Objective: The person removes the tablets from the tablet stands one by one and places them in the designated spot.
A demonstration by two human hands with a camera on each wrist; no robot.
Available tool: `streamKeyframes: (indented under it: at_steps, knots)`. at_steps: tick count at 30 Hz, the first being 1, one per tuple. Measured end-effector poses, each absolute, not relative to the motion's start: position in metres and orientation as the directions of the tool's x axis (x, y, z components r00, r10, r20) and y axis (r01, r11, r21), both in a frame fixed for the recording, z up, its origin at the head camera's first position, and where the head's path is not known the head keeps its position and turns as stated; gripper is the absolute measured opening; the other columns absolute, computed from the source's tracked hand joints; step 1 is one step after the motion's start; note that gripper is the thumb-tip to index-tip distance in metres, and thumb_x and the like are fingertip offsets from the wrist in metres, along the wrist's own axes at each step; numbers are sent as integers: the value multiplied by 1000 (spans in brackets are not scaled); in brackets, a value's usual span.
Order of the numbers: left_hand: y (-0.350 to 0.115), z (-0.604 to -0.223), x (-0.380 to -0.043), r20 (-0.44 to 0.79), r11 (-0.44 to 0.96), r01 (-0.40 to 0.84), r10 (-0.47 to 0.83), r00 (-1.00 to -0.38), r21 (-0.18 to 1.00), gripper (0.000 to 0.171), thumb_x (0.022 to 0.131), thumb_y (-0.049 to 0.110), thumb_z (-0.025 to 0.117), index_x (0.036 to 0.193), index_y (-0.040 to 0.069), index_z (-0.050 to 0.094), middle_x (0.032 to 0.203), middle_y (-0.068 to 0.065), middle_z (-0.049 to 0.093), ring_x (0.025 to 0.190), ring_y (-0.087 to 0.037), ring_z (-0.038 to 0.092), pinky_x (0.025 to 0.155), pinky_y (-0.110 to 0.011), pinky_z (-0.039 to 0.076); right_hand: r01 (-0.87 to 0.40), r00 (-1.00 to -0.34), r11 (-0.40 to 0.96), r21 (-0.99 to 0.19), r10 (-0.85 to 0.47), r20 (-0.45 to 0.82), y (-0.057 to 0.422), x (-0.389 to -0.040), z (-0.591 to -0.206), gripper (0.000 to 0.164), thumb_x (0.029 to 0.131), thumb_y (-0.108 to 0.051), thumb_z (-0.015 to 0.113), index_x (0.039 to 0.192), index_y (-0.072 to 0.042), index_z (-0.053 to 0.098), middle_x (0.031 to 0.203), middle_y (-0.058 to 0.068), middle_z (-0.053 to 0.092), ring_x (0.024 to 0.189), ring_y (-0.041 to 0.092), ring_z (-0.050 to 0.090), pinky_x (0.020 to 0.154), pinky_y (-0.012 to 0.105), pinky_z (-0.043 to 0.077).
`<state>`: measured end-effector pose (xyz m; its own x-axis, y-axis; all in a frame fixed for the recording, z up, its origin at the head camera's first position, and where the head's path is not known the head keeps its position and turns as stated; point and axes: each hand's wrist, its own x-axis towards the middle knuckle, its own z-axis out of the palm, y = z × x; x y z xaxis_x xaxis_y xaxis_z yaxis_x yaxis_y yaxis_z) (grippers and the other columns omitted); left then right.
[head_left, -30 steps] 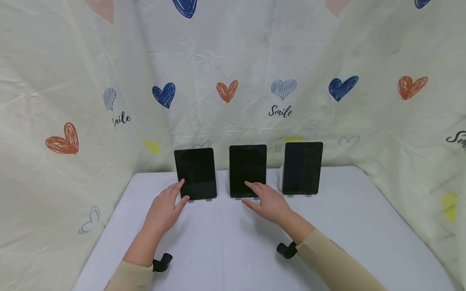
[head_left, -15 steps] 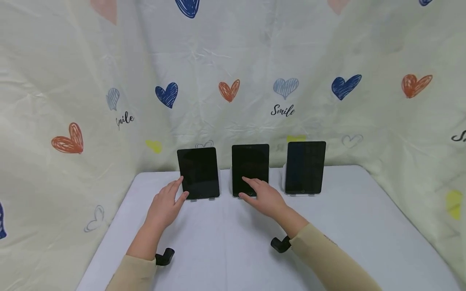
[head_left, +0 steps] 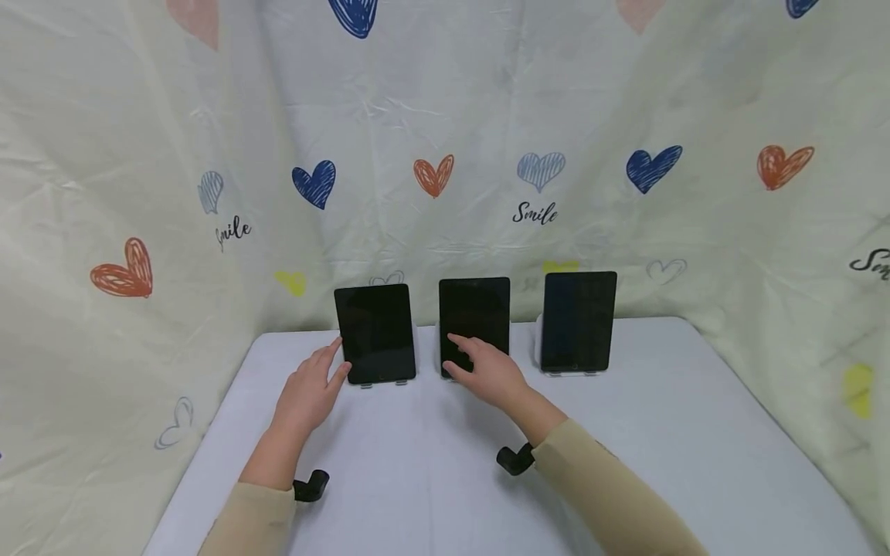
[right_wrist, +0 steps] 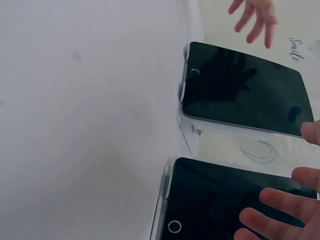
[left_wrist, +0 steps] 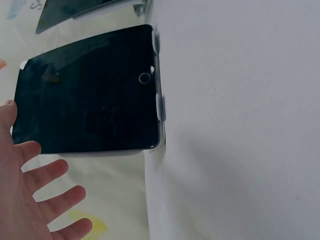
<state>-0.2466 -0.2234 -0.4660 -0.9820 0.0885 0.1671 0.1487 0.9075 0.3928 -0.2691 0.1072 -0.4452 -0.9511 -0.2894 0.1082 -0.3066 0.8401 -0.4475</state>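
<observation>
The left tablet, middle tablet and right tablet (all dark-screened) stand in a row near the far edge of the table. The left hand is positioned beside the left tablet's outer edge, fingers spread wide, gripping nothing; contact cannot be determined. The right hand is positioned before the middle tablet's lower half, fingers spread, gripping nothing.

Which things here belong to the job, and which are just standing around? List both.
Probably in the job:
left tablet
middle tablet
left hand
right hand

Seemingly just there:
right tablet, with no hand before it
table
heart-printed cloth
</observation>
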Motion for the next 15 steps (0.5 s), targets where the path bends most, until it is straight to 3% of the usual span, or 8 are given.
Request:
streamKeyframes:
  at_steps: [6,15]
  knots:
    - [-229,-465,-257,152,910,126,71,-986,395,67,104,53,36,159,16,24,154,-21,36,138,-44,36,108,-64,30,-303,-952,819,-487,-282,118,98,-275,-443,57,98,-49,58,149,-28,46,130,3,61,108,21,63,85,42,52]
    - [-234,-456,-267,181,902,139,69,-981,408,67,104,54,35,157,13,27,153,-21,37,136,-44,38,108,-62,30,-280,-959,811,-514,-260,113,83,-282,-443,52,100,-44,54,149,-27,46,127,0,62,108,20,62,83,40,52]
